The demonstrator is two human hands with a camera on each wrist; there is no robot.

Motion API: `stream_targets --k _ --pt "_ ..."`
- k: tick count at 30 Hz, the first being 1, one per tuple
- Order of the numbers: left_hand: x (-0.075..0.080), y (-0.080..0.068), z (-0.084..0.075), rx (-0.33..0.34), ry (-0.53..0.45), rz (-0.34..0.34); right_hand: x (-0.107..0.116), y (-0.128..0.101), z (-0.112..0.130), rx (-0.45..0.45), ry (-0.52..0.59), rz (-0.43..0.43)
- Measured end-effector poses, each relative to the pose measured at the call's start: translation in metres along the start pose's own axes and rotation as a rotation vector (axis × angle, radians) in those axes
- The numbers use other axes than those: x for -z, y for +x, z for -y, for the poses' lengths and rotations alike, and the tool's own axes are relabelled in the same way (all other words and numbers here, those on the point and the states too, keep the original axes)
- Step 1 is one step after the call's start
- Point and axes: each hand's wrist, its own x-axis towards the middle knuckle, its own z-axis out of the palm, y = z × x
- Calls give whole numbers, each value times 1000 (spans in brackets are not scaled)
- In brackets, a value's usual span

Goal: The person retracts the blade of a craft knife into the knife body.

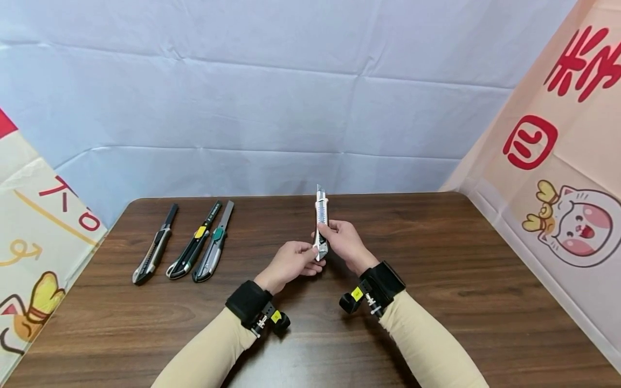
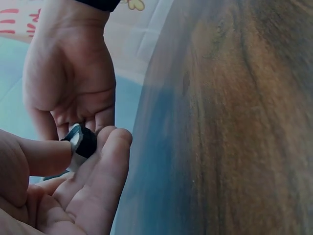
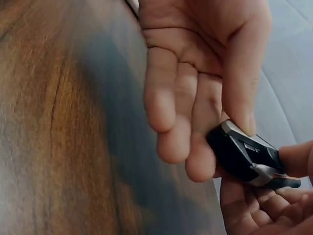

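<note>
Both hands hold a white-and-black snap-off utility knife (image 1: 321, 213) upright near the table's far edge, its blade tip out at the top. My left hand (image 1: 292, 262) pinches the butt end, thumb on the front face. Higher on the body, my right hand (image 1: 348, 243) grips it with the thumb laid over the front. In the left wrist view, the knife's dark end (image 2: 87, 142) shows between thumb and fingers. The right wrist view shows the knife's handle (image 3: 239, 154) from the butt side, a thumb from each hand on it.
To the left lie three more utility knives side by side: a grey-black one (image 1: 154, 253), one with a yellow slider (image 1: 186, 256) and one with a green slider (image 1: 212, 254). The brown wooden table (image 1: 436, 258) meets a pale cloth backdrop (image 1: 271, 108) behind; printed cloths flank both sides.
</note>
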Motion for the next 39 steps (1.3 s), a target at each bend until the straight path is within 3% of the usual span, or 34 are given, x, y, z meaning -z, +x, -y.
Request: stream_targets --k 39 --pt "1 3 1 33 31 -8 -2 0 -2 56 -57 43"
